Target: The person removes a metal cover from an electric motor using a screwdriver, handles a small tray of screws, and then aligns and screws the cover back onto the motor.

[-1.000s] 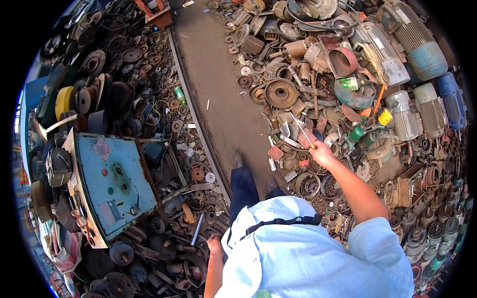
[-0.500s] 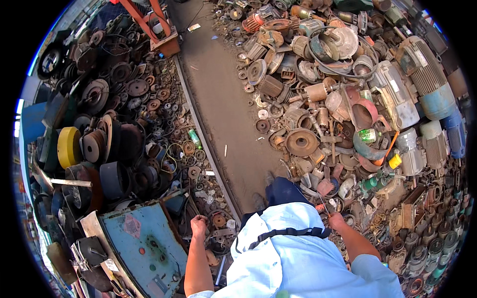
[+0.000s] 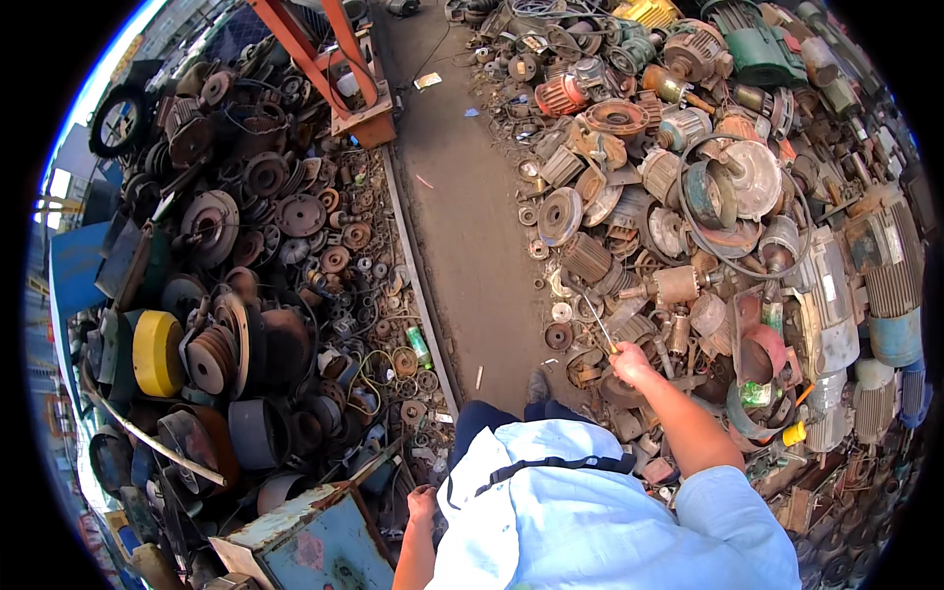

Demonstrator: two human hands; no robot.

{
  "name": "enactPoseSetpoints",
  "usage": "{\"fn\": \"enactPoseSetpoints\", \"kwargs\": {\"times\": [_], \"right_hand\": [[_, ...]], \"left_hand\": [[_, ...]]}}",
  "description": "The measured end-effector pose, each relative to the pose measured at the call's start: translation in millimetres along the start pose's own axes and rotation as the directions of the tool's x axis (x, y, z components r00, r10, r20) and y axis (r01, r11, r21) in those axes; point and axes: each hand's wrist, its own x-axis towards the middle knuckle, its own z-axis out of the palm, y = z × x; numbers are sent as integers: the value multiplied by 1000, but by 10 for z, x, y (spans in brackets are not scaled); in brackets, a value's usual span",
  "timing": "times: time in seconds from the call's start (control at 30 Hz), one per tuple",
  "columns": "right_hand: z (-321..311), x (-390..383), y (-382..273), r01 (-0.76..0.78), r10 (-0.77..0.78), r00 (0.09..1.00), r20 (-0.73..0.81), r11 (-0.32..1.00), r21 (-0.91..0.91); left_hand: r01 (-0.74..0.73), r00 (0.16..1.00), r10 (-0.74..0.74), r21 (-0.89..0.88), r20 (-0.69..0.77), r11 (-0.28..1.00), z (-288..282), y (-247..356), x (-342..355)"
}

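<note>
My right hand (image 3: 628, 363) grips a tool with a yellow handle and a long, thin metal shaft (image 3: 596, 317), held out over the edge of the pile of used motor parts (image 3: 675, 283) at the right. My left hand (image 3: 421, 503) hangs at my side with curled fingers; whether they hold anything is hidden. Near it are a rusty light-blue metal cabinet (image 3: 334, 560) and small rusty rings and discs (image 3: 336, 258). My light-blue shirt with a black strap fills the bottom middle.
A dirt path (image 3: 462, 226) runs ahead between the scrap piles, edged by a metal rail (image 3: 415, 275) on the left. An orange steel frame (image 3: 360, 126) stands at the far left of the path. Large motors (image 3: 890, 275) line the right, dark pulleys (image 3: 211, 359) the left.
I have moved forward along the path, so the piles slide down the view and more shows ahead. My right hand, lower half a second ago, is raised again with the tool.
</note>
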Motion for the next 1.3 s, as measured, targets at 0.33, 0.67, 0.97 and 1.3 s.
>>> {"fn": "enactPoseSetpoints", "kwargs": {"times": [0.33, 0.67, 0.97, 1.3], "right_hand": [[-74, 1241, -989, 45, -61, 995, -77, 981, -190], [-42, 1566, -1839, -321, 322, 947, 2, 942, 101], [-255, 3529, -3768, -137, 142, 986, 87, 989, -62], [-1447, 5534, -7236, 42, -41, 999, -12, 988, 149]], "left_hand": [[-26, 996, 37, -140, 76, 990, 546, 1939, 1485], [-202, 968, 212, -83, 134, 976, 396, 5853, 2928], [-253, 963, 264, -167, 47, 953, 692, 7674, 3422], [150, 989, -148, -95, 25, 984, 1031, 8357, 3787]]}}
